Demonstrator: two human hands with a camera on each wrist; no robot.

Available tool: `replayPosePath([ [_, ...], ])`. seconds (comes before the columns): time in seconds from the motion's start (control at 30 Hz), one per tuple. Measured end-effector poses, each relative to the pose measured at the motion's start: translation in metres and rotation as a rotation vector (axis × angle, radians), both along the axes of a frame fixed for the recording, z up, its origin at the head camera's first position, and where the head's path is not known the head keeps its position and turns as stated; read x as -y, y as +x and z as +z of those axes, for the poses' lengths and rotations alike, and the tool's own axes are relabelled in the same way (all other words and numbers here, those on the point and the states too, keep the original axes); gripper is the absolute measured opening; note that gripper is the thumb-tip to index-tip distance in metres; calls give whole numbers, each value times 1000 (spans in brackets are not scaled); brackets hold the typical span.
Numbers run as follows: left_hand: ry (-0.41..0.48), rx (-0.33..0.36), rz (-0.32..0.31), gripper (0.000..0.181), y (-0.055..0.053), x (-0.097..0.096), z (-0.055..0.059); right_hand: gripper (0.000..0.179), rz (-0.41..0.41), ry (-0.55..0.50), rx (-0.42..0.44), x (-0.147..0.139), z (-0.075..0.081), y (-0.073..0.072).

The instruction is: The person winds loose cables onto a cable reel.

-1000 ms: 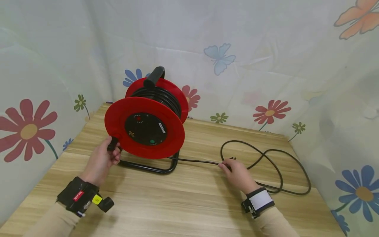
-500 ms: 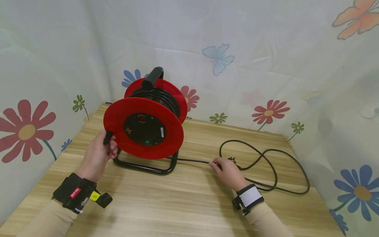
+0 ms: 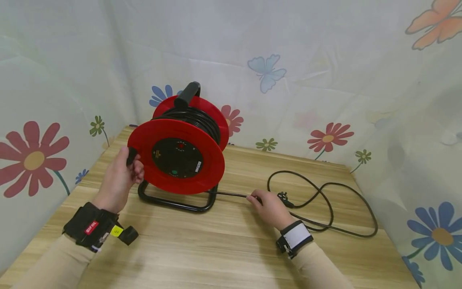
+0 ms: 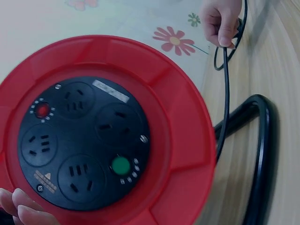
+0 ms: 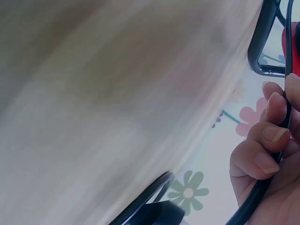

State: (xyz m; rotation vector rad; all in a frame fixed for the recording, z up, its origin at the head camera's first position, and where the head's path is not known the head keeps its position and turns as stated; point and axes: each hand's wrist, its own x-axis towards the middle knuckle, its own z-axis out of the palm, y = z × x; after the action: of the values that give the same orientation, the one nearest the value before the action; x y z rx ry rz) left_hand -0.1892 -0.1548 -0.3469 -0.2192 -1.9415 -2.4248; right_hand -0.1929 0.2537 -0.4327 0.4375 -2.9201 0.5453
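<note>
A red cable reel (image 3: 213, 160) with a black socket panel (image 4: 89, 140) stands on its black tube frame (image 3: 173, 204), black cable wound round its drum. At the reel's left rim my left hand (image 3: 117, 180) grips the black crank knob (image 3: 131, 155). The stretch of black cable (image 3: 231, 194) leaving the bottom of the reel runs into my right hand (image 3: 270, 208). Thumb and curled fingers (image 5: 262, 159) hold that cable, as the right wrist view shows up close. Just beyond the right hand lies the plug (image 3: 284, 198).
Loose loops of cable (image 3: 371, 212) lie on the wooden table (image 3: 202, 249) at the right. A carrying handle (image 3: 187, 94) tops the reel. Flower-printed curtain (image 3: 306, 92) surrounds the table at the back and sides.
The left hand has moved up with the crank knob, and the reel's face has turned clockwise. My right hand has moved left toward the reel with the cable, uncovering the plug.
</note>
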Motion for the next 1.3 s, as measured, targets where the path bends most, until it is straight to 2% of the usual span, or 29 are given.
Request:
replayPosePath([
  [0.2, -58, -44, 42, 48, -2, -4, 14, 21, 3, 10, 9, 15, 4, -3],
  [0.43, -123, -69, 63, 47, -3, -11, 29, 23, 39, -9, 35, 32, 7, -7],
  [0.7, -324, -98, 104, 49, -1, -19, 46, 20, 93, 5, 3, 53, 11, -13],
  [0.83, -417, -129, 120, 49, 0, -25, 54, 20, 111, -12, 18, 60, 13, -16],
  [1.07, -523, -211, 145, 48, 1, -36, 62, 19, 125, -38, 43, 66, 15, -22],
  [1.3, -561, -280, 148, 46, 2, -44, 65, 18, 115, -35, 31, 69, 16, -23],
])
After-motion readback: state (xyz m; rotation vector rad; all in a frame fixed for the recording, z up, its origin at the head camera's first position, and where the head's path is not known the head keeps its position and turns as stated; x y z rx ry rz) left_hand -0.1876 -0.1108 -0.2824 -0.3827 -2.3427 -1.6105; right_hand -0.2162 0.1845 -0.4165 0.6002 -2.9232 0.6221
